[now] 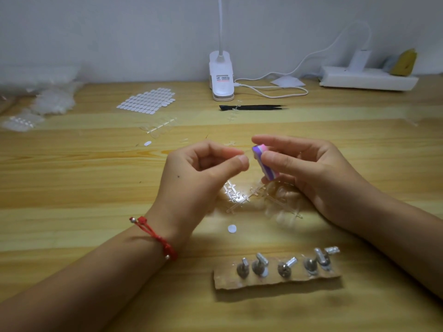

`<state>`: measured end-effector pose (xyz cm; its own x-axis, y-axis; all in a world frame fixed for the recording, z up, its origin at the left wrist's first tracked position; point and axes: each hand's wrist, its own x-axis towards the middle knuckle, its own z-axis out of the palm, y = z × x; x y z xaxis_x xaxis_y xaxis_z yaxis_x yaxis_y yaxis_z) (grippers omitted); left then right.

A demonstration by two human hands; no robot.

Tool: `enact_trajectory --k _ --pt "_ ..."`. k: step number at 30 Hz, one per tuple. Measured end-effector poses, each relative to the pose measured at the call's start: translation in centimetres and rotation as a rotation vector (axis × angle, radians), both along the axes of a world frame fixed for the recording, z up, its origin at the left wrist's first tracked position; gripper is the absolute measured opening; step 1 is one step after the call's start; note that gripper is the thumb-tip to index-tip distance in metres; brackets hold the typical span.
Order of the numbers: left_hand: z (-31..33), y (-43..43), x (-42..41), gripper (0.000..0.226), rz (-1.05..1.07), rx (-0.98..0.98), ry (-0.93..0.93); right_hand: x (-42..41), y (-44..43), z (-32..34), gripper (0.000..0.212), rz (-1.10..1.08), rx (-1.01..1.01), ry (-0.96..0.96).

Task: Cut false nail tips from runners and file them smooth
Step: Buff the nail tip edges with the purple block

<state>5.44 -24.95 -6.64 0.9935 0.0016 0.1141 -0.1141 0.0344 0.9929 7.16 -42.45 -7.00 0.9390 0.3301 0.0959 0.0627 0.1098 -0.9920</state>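
Observation:
My left hand [203, 168] hovers above the wooden table [72, 188], its thumb and forefinger pinching a small clear nail tip [245, 155] that barely shows. My right hand [306, 168] grips a small purple, pink and white buffer block [262, 161] between thumb and fingers, its upper end almost touching the nail tip. Below both hands lies a heap of clear plastic runners and cut pieces [254, 197]. Another clear runner with nail tips [159, 127] lies farther back.
A cardboard strip with several metal holders [275, 271] lies near the front. A sheet of white adhesive tabs [147, 100], black tweezers [254, 107], a clip lamp [221, 77], its cable [275, 91] and a power strip [369, 79] are at the back. Bags of nail tips [45, 101] sit far left.

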Motion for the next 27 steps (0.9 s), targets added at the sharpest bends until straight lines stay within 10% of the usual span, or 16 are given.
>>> enact_trajectory --k 27 --pt "0.53 -0.36 -0.44 0.009 -0.136 0.015 0.031 -0.01 0.16 -0.46 0.024 -0.019 -0.094 -0.124"
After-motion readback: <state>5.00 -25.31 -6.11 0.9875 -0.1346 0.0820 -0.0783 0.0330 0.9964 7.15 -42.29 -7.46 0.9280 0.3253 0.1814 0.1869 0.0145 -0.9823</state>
